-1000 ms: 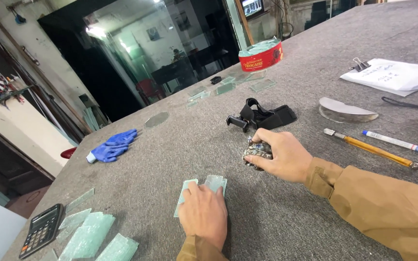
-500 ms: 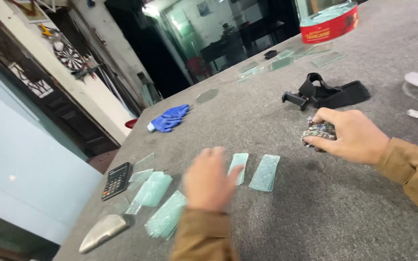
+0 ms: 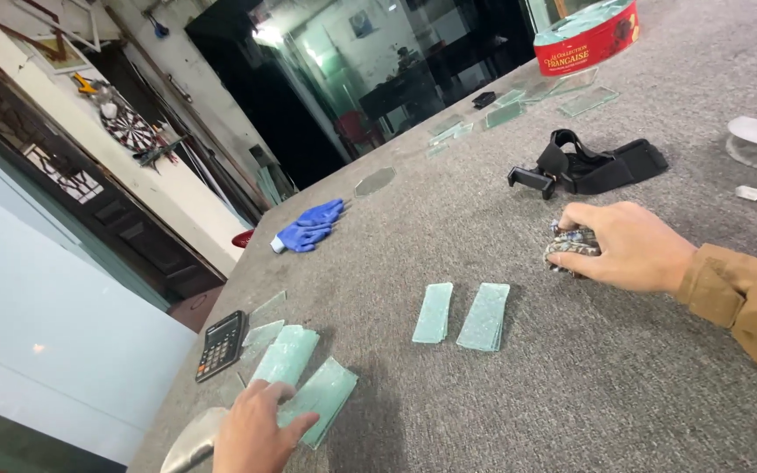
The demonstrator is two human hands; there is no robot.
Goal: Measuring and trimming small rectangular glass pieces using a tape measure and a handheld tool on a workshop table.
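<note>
While the left hand (image 3: 251, 431) was laid flat, fingers spread and gripping nothing, on a stack of pale green glass strips (image 3: 304, 385) at the grey surface (image 3: 571, 385) edge, the right hand (image 3: 628, 245) was clenched on a crumpled wad (image 3: 571, 247). Sharp edges could cut bare fingers. Half a second earlier, that left hand was hovering higher.

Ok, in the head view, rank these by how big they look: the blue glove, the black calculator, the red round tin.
1. Red round tin, partly cut off by the top edge, so its full size is unsure.
2. Blue glove.
3. Black calculator.
Glove and calculator look close in size, and the calculator lies nearer the camera, so that order is unsure.
</note>
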